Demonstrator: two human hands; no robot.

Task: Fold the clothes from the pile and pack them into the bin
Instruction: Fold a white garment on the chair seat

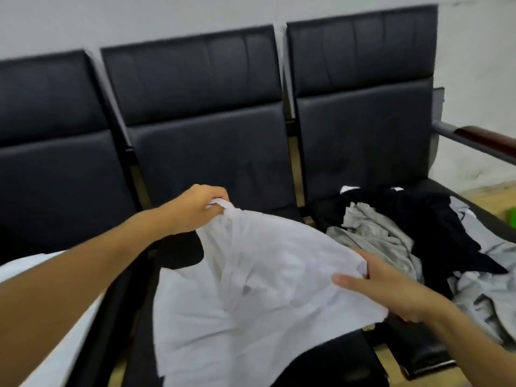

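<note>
Head view, item 1: white garment (251,275), spread over middle seat (212,152) of black bench. Your left hand (195,210) pinches its far corner in curled fingers; your right hand (382,286) grips its near edge, thumb on top. Item 2: pile (405,233), grey & black clothes, on seat to the right.

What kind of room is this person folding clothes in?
Probably a waiting area or office lobby: a row of linked black padded seats with a wood-topped armrest stands against a plain white wall.
</note>
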